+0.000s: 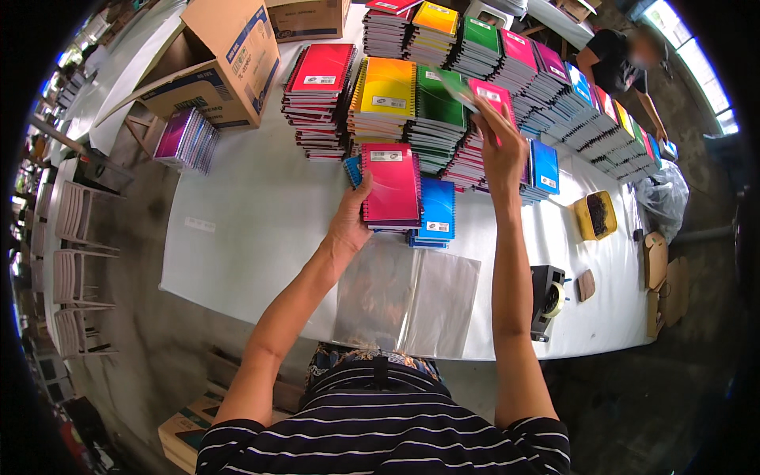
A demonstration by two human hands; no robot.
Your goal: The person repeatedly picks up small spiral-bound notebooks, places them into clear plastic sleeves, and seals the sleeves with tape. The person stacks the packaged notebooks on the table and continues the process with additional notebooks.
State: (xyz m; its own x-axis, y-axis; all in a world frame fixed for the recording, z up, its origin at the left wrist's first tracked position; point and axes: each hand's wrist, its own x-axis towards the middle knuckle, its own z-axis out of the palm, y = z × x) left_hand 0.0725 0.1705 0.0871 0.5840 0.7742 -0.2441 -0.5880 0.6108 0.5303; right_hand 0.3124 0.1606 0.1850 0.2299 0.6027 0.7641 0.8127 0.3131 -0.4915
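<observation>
My left hand (350, 215) is closed around the left side of a small bundle of spiral notebooks with a pink notebook (392, 186) on top and a blue edge showing beneath. A low pile of blue notebooks (439, 212) sits just right of that bundle. Farther out, my right hand (500, 146) grips a green notebook (453, 85), tilted and slightly blurred, above the front row of stacks. That row has a red stack (321, 73), a yellow stack (384, 91), a green stack (440, 111), a pink stack (492, 93) and a blue stack (545, 168).
Clear plastic sleeves (445, 305) lie at the table's near edge. To their right are a tape dispenser (545, 305), a brown block (586, 285) and a yellow tub (598, 215). An open carton (210, 83) stands far left. More notebook stacks and another person (621, 67) are at far right.
</observation>
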